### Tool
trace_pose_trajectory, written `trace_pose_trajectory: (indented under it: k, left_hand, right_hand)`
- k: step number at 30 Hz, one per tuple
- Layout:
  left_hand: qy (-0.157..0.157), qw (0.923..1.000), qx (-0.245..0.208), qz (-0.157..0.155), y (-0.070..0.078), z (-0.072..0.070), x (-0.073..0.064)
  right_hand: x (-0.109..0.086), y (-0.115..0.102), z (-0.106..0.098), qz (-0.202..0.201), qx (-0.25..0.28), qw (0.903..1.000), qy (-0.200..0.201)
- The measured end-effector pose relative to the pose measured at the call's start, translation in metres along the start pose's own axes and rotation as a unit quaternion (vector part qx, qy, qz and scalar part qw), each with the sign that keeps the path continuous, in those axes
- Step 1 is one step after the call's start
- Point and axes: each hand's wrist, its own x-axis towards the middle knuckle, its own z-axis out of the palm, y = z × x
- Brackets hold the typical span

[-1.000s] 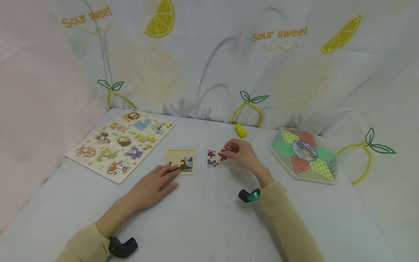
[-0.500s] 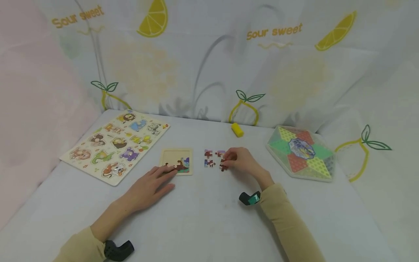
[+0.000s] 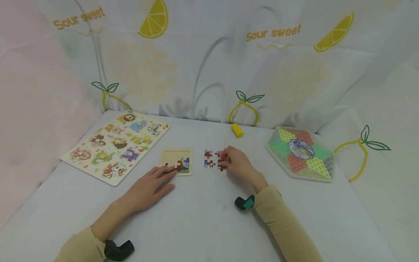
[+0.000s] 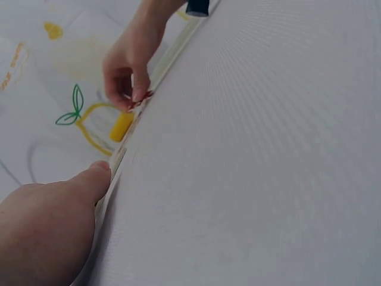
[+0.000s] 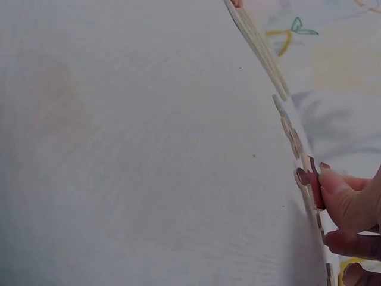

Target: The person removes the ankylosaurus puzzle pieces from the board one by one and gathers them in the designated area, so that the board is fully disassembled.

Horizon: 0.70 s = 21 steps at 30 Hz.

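My left hand (image 3: 148, 189) lies with fairly straight fingers on the lower left of a small wooden puzzle tray (image 3: 177, 150), where a few jigsaw pieces (image 3: 184, 165) sit inside. To the tray's right, loose jigsaw pieces (image 3: 208, 163) lie in a small group on the white table. At that group's right side my right hand (image 3: 241, 165) pinches a brown puzzle piece (image 5: 315, 185) between thumb and fingers; the right wrist view shows it tilted up on edge. The fingers partly cover the pieces beside it. In the left wrist view the left thumb (image 4: 95, 182) rests along the tray's edge.
An animal picture board (image 3: 119, 145) lies on the left. On the right is a hexagonal game box (image 3: 301, 153) with coloured triangles. A yellow cylinder (image 3: 237, 130) lies near the back edge, before a lemon-print cloth (image 3: 203, 65).
The right hand has set down one brown piece at the group's upper right and shifted slightly toward me, to the piece below. The left hand stays on the tray. The head view has shifted slightly.
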Motion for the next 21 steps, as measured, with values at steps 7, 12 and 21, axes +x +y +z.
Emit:
trace_pose_trajectory:
  k: [7, 12, 21]
  left_hand:
    - [-0.004, 1.0, 0.002, -0.003, -0.0002, -0.0006, -0.0006]
    - [-0.007, 1.0, -0.001, -0.006, -0.0003, -0.0003, -0.0005]
    - [-0.002, 1.0, 0.003, -0.003, -0.0015, 0.0019, -0.001]
  right_hand:
    - [-0.0021, -0.0004, 0.0015, 0.006, -0.014, 0.9999, 0.003]
    - [-0.003, 0.0013, -0.0001, -0.003, -0.027, 0.9996, 0.001]
    - [-0.0023, 0.0045, 0.0004, -0.012, -0.024, 0.9996, -0.001]
